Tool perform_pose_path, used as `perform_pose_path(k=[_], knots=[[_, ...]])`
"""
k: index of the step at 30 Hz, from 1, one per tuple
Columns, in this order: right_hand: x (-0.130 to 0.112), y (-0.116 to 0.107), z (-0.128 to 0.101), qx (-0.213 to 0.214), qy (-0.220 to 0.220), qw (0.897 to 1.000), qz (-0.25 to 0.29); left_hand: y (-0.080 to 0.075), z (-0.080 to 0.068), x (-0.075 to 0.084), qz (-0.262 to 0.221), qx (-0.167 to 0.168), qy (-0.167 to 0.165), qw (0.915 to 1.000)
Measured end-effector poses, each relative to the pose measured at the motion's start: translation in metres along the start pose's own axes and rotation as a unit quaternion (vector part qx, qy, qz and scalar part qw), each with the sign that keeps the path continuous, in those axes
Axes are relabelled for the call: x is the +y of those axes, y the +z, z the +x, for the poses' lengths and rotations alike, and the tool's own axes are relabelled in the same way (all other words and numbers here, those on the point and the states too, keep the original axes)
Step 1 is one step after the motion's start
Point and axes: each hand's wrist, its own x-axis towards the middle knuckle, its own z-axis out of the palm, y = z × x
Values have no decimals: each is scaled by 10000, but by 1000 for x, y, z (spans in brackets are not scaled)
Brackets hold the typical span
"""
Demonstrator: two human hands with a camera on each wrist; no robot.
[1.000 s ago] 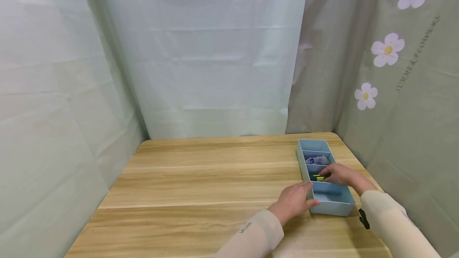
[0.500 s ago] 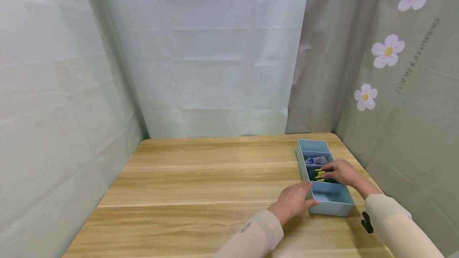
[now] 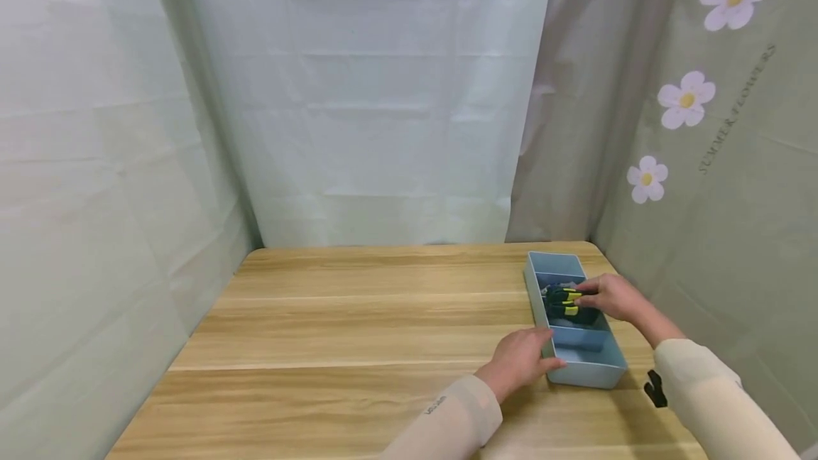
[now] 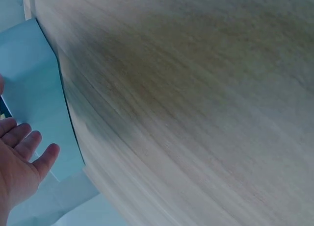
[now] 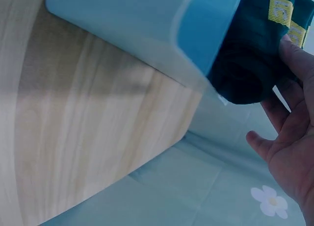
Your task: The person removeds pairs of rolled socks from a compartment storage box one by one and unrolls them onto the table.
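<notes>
Pressing dark rolled socks (image 3: 565,302) into middle compartment of blue organizer tray (image 3: 578,373) with right hand (image 3: 610,297), fingers curled on them; left hand (image 3: 520,360) bracing near-left wall, fingers relaxed; next likely calling for release.

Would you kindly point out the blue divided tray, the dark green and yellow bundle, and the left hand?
blue divided tray (image 3: 591,373), head view, near end wall.
dark green and yellow bundle (image 3: 566,304), head view, its middle.
left hand (image 3: 520,359), head view, back of hand.
</notes>
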Motion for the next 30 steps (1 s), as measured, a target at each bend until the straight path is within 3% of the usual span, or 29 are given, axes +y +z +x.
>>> perform_pose_path(k=[8,17,25,30], knots=[[-6,-13,1,139,60,9998,162,-5,-2,-4,-4,5,-25,10000],[-35,-32,8,129,130,9998,55,-23,-1,-32,-694,55,-613,9957],[-70,-26,25,164,-169,9997,-21,-52,2,-59,-1797,218,-1149,9767],[-89,-16,34,-160,-118,9997,174,-63,-2,-75,-2307,326,-1204,9650]])
